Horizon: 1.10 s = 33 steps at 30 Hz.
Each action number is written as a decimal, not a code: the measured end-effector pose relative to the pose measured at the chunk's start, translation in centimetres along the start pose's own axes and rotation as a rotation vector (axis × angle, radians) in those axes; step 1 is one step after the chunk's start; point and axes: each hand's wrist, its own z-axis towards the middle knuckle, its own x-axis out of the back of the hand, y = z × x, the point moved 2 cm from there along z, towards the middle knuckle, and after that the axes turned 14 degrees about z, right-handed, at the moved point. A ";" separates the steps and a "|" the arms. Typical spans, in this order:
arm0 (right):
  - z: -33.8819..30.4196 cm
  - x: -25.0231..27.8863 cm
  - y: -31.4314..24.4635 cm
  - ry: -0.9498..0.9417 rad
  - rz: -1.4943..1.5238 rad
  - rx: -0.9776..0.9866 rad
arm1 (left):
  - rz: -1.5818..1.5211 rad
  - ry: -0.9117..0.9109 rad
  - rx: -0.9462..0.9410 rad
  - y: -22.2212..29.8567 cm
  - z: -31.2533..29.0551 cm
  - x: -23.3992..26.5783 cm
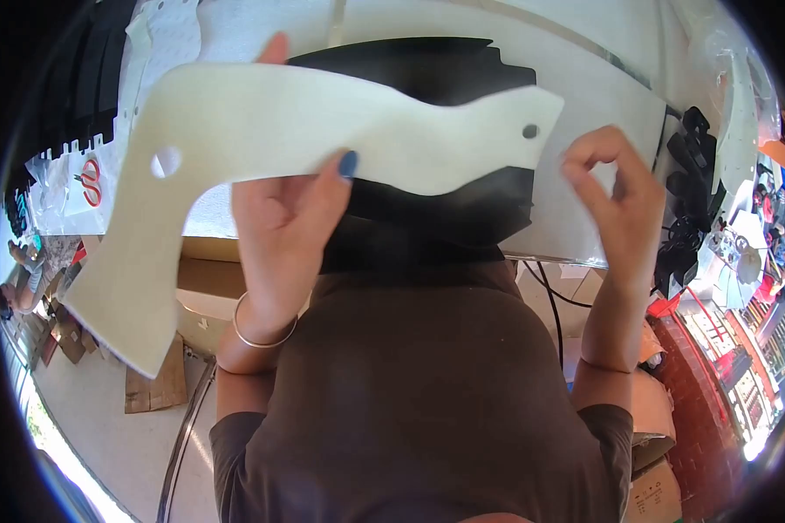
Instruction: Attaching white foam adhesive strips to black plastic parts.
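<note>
A large white flat panel (262, 122), bent like an elbow with a wavy right end, is held up above the table. My left hand (288, 209) grips it near the middle, the thumb with a blue tip on the front and the fingers behind. One round hole shows near the bend and a smaller one near the right end. My right hand (619, 183) is raised just right of that end, apart from the panel, with thumb and index finger curled together; whatever is between them cannot be made out. Black flat sheets (436, 227) lie on the table behind the panel.
Red-handled scissors (90, 181) lie on the white table (584, 209) at the left, near a stack of black strips (70, 78). Black parts (689, 166) are heaped at the right edge. An open cardboard box (209, 279) stands below the table edge.
</note>
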 end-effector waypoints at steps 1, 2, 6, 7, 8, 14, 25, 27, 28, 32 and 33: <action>-0.5 1.0 0.8 0.146 0.042 -0.114 | -0.038 -0.035 -0.031 0.1 -0.3 -0.8; -1.0 1.6 1.3 0.290 0.084 -0.229 | -0.075 -0.068 -0.061 0.2 -0.6 -1.4; 0.4 0.8 3.8 0.234 0.261 -0.282 | -0.045 -0.094 -0.114 -1.1 1.0 -2.9; 0.4 1.1 4.2 0.232 0.265 -0.287 | -0.029 -0.098 -0.113 -1.1 0.9 -3.2; 0.3 1.3 4.7 0.240 0.269 -0.268 | -0.012 -0.102 -0.111 -1.0 0.8 -3.5; -0.1 1.4 6.5 0.302 0.233 -0.318 | 0.622 -0.283 -0.277 -0.1 1.0 -4.3; 0.0 0.8 7.2 0.304 0.080 -0.207 | 0.807 -0.256 -0.335 1.7 0.5 -6.0; 0.0 0.7 7.1 0.310 0.067 -0.178 | 0.841 -0.301 -0.214 1.6 0.0 -6.0; 0.1 0.7 7.0 0.311 0.069 -0.182 | 0.819 -0.304 -0.261 1.2 0.2 -6.0; 0.5 0.6 6.8 0.298 0.003 -0.186 | 0.821 -0.288 -0.343 0.7 0.4 -6.3; 0.5 0.6 6.8 0.296 -0.004 -0.184 | 0.831 -0.280 -0.353 0.7 0.5 -6.3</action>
